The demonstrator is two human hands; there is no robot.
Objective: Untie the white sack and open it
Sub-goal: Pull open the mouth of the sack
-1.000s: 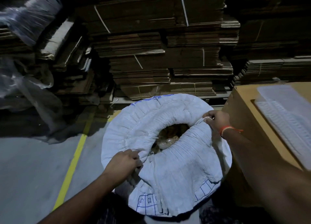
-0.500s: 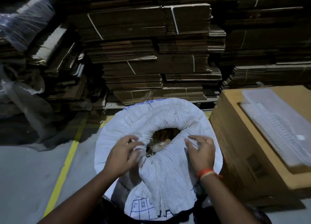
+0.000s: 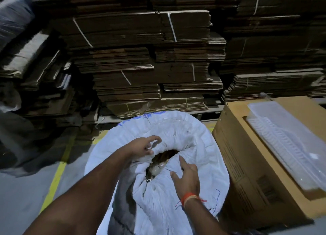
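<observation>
Fingers of the left hand (image 3: 142,146) curl over the far-left rim of the white sack (image 3: 199,137), pinching a fold of its bunched cloth. The right hand (image 3: 187,176) lies on the near side, fingers spread and straight against the fabric. The sack stands on the grey floor (image 3: 23,190), its mouth partly open, just beside a cardboard box (image 3: 247,173).

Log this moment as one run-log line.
left hand: grips rolled rim | right hand: fingers spread on near fabric | white sack: mouth partly open, contents visible | cardboard box: right of sack
</observation>
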